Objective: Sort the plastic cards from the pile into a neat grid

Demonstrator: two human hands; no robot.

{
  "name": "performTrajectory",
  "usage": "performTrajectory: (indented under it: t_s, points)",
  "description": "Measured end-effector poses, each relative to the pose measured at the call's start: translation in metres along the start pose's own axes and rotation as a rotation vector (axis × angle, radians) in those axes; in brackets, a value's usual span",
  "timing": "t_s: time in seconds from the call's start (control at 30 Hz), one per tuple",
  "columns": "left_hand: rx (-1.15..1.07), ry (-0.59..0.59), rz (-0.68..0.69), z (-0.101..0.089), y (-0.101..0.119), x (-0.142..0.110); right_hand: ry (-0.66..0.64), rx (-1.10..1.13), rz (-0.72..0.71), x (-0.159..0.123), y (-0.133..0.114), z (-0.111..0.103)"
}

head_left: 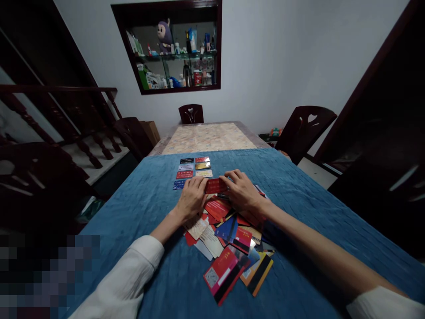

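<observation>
Between my two hands is a red card (pixel 215 186), pinched at its left end by my left hand (pixel 193 196) and at its right end by my right hand (pixel 241 189). Just beyond them, cards lie in two columns, among them a black card (pixel 187 161), a gold card (pixel 202 165) and a blue card (pixel 179 184) partly behind my left fingers. Under and in front of my hands spreads a loose heap of bank-style cards, with a red and pink card (pixel 222 267) and an orange card with a black stripe (pixel 260 275) nearest me.
A blue cloth (pixel 133 212) covers the near part of the table, with a patterned tabletop (pixel 209 136) beyond. Dark wooden chairs (pixel 305 128) stand around it. A wall niche (pixel 177 53) holds a plush toy and bottles. A stair railing (pixel 59 91) runs along the left.
</observation>
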State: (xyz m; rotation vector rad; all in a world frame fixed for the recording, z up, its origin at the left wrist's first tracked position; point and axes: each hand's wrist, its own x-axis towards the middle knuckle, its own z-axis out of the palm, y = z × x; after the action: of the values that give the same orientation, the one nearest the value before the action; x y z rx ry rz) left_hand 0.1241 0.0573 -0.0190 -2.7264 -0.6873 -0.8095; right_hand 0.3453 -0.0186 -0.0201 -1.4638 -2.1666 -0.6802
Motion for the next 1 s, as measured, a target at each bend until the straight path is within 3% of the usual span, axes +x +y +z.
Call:
performTrajectory:
  t_s: [0.3,0.6,1.0]
  points:
    - [0.053,-0.058,-0.047,-0.005,-0.026,0.032,-0.060,0.004,-0.008,0.040,0.027,0.016]
    - [0.091,-0.143,-0.083,0.003,-0.072,0.071,-0.086,0.065,-0.016,0.091,0.058,0.041]
    - [0.137,-0.243,-0.105,0.040,-0.123,0.113,-0.164,0.159,0.063,0.131,0.096,0.094]
